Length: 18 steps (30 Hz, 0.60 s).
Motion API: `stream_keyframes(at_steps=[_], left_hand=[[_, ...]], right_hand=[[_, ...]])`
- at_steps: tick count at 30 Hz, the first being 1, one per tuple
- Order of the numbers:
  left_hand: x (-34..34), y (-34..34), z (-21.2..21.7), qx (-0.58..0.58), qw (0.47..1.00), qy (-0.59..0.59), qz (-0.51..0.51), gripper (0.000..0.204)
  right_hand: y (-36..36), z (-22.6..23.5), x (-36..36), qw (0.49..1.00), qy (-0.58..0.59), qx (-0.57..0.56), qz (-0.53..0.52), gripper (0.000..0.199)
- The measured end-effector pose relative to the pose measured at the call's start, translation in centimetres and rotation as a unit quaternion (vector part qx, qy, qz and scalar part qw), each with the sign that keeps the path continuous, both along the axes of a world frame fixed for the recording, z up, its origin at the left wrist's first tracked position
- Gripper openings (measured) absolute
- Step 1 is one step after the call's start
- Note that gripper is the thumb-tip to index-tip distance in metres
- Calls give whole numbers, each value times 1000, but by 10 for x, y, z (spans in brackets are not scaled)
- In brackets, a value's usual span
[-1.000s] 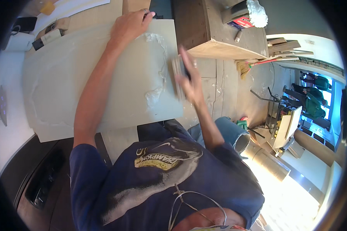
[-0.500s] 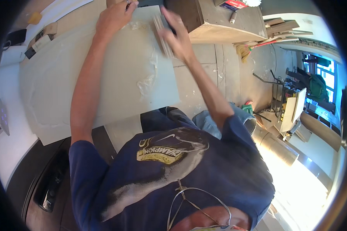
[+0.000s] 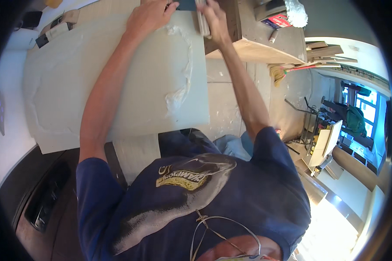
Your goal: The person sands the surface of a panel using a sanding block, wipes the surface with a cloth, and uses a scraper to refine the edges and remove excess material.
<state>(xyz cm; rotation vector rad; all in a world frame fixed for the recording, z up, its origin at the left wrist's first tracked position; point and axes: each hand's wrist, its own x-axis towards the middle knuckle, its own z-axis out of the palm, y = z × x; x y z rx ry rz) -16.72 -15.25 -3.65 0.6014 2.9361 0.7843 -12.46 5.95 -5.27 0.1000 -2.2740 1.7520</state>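
A large pale panel [image 3: 157, 87] lies in front of me, with ragged whitish patches of coating or film [image 3: 176, 99] along its right side and left end. My right hand [image 3: 215, 19] grips a narrow, light-coloured block [image 3: 202, 19] like a sanding block, upright against the panel's right edge near the far corner. My left hand [image 3: 151, 17] rests on the panel's far edge, a ring on one finger; most of its fingers are cut off by the top of the picture. My left forearm crosses over the panel.
A wooden cabinet [image 3: 265, 48] stands just beyond my right hand, bearing a red and white container [image 3: 278, 21], a white crumpled wad [image 3: 296, 14] and a small cylinder [image 3: 273, 36]. A broom [image 3: 278, 75] and stacked boards [image 3: 329, 51] lie at right. Dark devices [image 3: 30, 19] sit far left.
My right hand, blurred before, has moved farther away and slightly right with the block, along the panel's right edge. My left hand appears farther right, as the whole view has shifted a little.
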Motion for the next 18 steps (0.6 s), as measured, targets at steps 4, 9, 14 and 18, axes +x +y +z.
stream_keyframes(at_steps=[4, 9, 14, 18], left_hand=[[3, -2, 5, 4, 999, -32, 42, 50], [-1, 3, 10, 1, 1000, -16, 17, 48], [0, -6, 6, -12, 1000, -20, 17, 46], [2, 1, 3, 6, 1000, 2, 29, 46]], right_hand=[[-3, 3, 114, 995, -88, -33, 23, 73], [-8, 32, 46, 993, -107, -52, 6, 71], [-5, 9, 39, 999, -8, 13, 49, 70], [7, -1, 95, 999, -21, 24, 31, 73]])
